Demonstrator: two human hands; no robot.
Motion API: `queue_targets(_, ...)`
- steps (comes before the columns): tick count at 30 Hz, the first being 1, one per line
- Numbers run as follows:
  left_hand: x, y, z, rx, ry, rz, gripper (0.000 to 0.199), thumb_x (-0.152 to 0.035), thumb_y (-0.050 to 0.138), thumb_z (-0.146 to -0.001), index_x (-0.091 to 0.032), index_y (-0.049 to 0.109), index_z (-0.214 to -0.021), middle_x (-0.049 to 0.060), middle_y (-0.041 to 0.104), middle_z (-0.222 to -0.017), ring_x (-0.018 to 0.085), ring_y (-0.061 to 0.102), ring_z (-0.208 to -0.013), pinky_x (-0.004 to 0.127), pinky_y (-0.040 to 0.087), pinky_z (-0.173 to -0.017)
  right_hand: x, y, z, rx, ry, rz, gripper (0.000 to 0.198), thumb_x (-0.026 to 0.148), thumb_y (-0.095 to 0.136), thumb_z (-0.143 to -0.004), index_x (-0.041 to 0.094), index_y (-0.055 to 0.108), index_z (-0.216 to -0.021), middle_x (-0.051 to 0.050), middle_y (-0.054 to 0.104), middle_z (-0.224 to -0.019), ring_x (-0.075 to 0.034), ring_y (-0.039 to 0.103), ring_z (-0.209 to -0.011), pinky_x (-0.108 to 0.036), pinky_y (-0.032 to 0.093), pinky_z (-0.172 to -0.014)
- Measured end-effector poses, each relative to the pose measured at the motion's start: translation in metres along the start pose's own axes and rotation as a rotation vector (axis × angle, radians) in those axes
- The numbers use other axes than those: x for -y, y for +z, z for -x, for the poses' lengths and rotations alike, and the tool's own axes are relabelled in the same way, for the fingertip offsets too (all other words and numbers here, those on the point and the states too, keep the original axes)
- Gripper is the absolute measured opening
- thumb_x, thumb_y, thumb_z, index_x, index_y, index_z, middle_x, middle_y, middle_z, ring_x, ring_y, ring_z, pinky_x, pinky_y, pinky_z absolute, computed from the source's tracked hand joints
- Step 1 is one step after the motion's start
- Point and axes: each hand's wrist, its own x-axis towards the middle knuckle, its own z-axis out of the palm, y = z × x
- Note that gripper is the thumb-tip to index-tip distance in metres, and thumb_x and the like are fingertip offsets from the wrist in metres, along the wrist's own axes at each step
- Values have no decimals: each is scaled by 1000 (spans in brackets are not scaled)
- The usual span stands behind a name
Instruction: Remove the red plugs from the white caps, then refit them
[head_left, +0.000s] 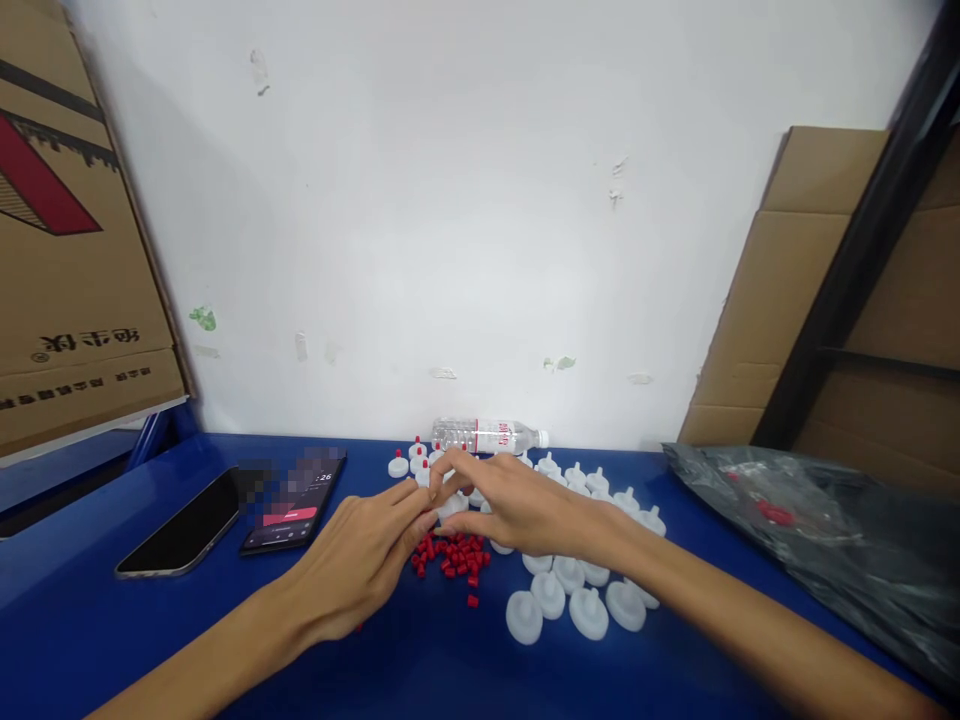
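My left hand (364,550) and my right hand (517,505) meet over the middle of the table, fingertips touching. A white plastic nozzle cap (453,507) shows inside the curl of my right thumb and fingers, which are closed round it. The fingers of my left hand are pinched together against it; whatever is between them is hidden. Just below lies a loose pile of small red tip caps (457,557). Behind my hands stand several white nozzle caps with red tips (398,464). Many white nozzle caps without red tips (589,612) spread out around my right forearm.
A clear plastic bottle (455,434) lies against the white wall. Two phones (184,525) rest on the blue table (420,665) at left. A dark plastic bag (840,575) with a clear bag of red pieces lies at right. Cardboard (772,290) leans behind; a carton (82,270) stands left.
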Motion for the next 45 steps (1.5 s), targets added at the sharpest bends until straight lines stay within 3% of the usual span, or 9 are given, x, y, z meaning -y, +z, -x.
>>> queue_targets(6, -4, -1, 1, 16, -205, 552, 42, -49, 31, -106, -21, 50, -80, -5, 44, -63, 14, 40, -57, 26, 36, -57, -3, 1, -4, -18, -185, 244, 14, 18, 50, -103, 22, 54, -116, -4, 74, -99, -15, 67, -88, -30, 51, -77)
queue_targets(10, -1, -4, -5, -70, -339, 836, 46, -56, 34, -103, -23, 34, -71, -7, 34, -63, 10, 30, -49, 25, 30, -47, -20, -2, -3, -66, -261, 439, 25, 1, 43, -99, 21, 58, -103, -5, 72, -100, -15, 64, -94, -32, 48, -84)
queue_targets(12, 2, -7, -6, -90, -326, 746, 46, -54, 34, -103, -23, 33, -70, -6, 34, -64, 11, 31, -50, 25, 30, -48, -31, -3, -1, -135, -170, 419, 18, 7, 49, -100, 21, 58, -103, -4, 71, -99, -16, 64, -92, -31, 48, -82)
queue_targets(15, 4, -7, -4, -83, -214, 316, 42, -47, 36, -104, -22, 40, -71, -4, 44, -66, 14, 39, -59, 27, 32, -56, -44, -8, -3, -191, 13, 351, 11, 20, 55, -101, 22, 59, -111, -5, 70, -105, -17, 65, -89, -31, 48, -78)
queue_targets(20, -1, 1, 1, 69, -73, -41, 17, -29, 46, -100, -22, 56, -88, 2, 61, -88, 20, 56, -80, 30, 38, -69, -60, -20, -25, -59, 113, 305, 27, 33, 45, -106, 20, 68, -99, -6, 72, -97, -19, 66, -86, -31, 46, -75)
queue_targets(23, -4, 5, 2, 114, -52, -105, 9, -25, 50, -97, -23, 59, -95, 3, 62, -100, 22, 59, -88, 31, 40, -70, -66, -25, -38, 19, 122, 293, 46, 42, 39, -107, 20, 67, -78, -3, 67, -70, -18, 60, -65, -30, 42, -64)
queue_targets(29, -1, 7, 5, 131, -38, -156, 13, -25, 53, -97, -25, 64, -106, 5, 63, -108, 21, 62, -87, 31, 43, -69, -67, -17, -41, 84, 165, 280, 55, 46, 34, -107, 20, 54, -62, 0, 55, -56, -14, 46, -51, -29, 33, -55)
queue_targets(41, 16, 3, 0, -50, -37, -154, 28, -27, 36, -107, -22, 63, -102, 4, 68, -96, 21, 64, -88, 32, 43, -76, -75, 1, -41, 204, 179, 238, 54, 50, 37, -105, 19, 53, -63, 3, 47, -52, -12, 42, -52, -28, 28, -57)
queue_targets(45, 15, 2, 0, -75, -61, -205, 38, -32, 34, -107, -19, 59, -82, 3, 64, -80, 20, 60, -74, 32, 39, -67, -69, -3, -41, 168, 155, 241, 54, 51, 35, -106, 19, 57, -69, 2, 50, -55, -13, 43, -54, -28, 27, -58)
